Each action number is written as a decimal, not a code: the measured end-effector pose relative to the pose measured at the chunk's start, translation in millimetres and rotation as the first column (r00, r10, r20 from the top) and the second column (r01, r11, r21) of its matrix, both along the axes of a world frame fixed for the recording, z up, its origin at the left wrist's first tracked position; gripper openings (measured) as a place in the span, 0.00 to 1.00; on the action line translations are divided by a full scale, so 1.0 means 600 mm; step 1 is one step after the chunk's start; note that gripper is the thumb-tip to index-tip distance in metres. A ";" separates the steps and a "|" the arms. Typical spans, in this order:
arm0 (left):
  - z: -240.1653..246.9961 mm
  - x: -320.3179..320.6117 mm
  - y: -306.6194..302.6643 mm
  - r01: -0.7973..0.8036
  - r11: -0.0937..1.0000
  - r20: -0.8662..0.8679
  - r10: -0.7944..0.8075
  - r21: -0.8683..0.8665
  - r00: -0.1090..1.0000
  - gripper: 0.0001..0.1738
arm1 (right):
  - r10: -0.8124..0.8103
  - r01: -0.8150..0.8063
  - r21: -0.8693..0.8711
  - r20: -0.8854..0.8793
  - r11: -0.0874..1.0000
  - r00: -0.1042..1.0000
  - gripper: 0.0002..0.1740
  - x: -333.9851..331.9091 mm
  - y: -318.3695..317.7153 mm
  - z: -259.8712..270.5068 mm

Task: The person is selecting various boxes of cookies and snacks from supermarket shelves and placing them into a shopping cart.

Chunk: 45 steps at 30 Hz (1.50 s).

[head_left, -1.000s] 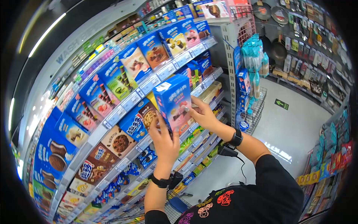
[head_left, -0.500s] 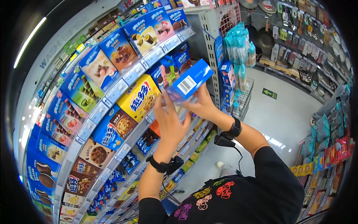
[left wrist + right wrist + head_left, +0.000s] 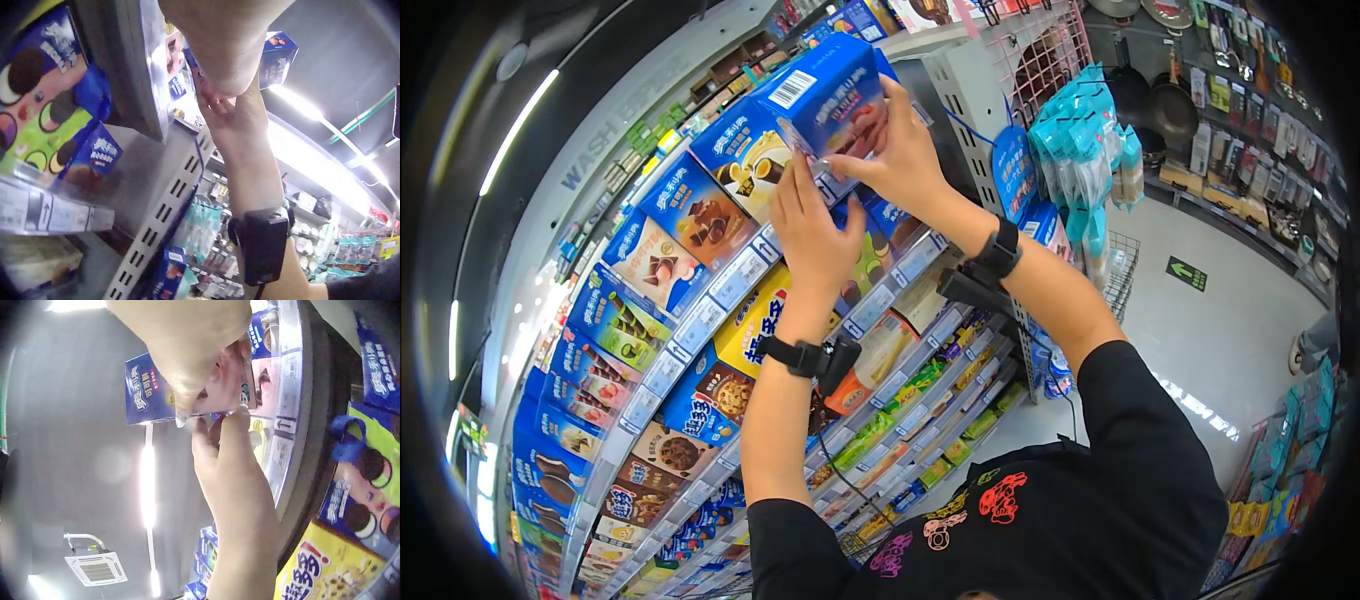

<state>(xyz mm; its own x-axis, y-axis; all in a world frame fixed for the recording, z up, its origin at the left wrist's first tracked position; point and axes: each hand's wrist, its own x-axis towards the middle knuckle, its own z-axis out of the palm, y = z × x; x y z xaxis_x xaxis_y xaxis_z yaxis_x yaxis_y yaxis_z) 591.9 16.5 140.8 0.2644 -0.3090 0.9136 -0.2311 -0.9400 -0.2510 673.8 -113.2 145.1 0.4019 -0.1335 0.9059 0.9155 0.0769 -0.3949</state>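
My right hand (image 3: 908,165) grips a blue-and-pink biscuit box (image 3: 837,112), thumb across its front and fingers at its right side. The box is tilted at the right end of the upper shelf, its barcode side facing up. Below its lower left edge, my left hand (image 3: 815,240) touches it with extended fingers, the thumb held apart. In the right wrist view the same biscuit box (image 3: 147,394) shows a blue end, and the left hand (image 3: 231,456) meets its lower edge. The left wrist view has the box (image 3: 275,62) partly hidden behind the hands.
Blue biscuit boxes (image 3: 700,215) line the upper shelf to the left, above a price-label strip (image 3: 725,285). A yellow cookie box (image 3: 750,330) stands one shelf down. At right are a perforated post (image 3: 970,105), teal packets (image 3: 1085,150) and hanging pans (image 3: 1170,105).
The box was in front of the shelves, was turned barcode side up, then rose left to the upper shelf. My left hand went from gripping its side to touching its lower edge.
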 end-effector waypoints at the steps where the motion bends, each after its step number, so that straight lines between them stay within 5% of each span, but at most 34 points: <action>1: 0.009 0.010 0.006 -0.020 1.000 0.002 0.020 0.001 1.000 0.45 | -0.082 0.082 -0.001 0.036 0.997 0.996 0.57 0.019 0.008 0.005; 3: 0.026 0.025 0.014 -0.079 0.995 0.043 0.077 0.061 0.996 0.45 | -0.248 0.249 0.003 0.105 0.969 0.963 0.55 0.042 0.021 0.016; 10: 0.046 0.057 0.039 -0.187 0.976 0.067 0.180 0.115 0.981 0.49 | -0.151 0.148 -0.052 -0.056 0.988 0.987 0.45 0.061 0.021 0.032; 26: 0.029 0.068 0.034 -0.408 0.907 0.092 0.400 0.107 0.912 0.53 | -0.317 0.316 0.029 0.114 0.948 0.941 0.45 0.097 0.037 0.026; 45: 0.023 0.072 0.033 -0.475 0.872 0.083 0.468 0.121 0.880 0.54 | -0.266 0.264 0.029 0.076 0.964 0.961 0.47 0.100 0.060 0.025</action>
<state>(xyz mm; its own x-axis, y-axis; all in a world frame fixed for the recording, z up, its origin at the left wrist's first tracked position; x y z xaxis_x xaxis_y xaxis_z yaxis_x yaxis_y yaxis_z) 634.9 36.2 154.8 0.3649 -0.2794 0.8882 0.2468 -0.8908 -0.3816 733.5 -77.3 160.2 0.2773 -0.2424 0.9297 0.9323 -0.1661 -0.3213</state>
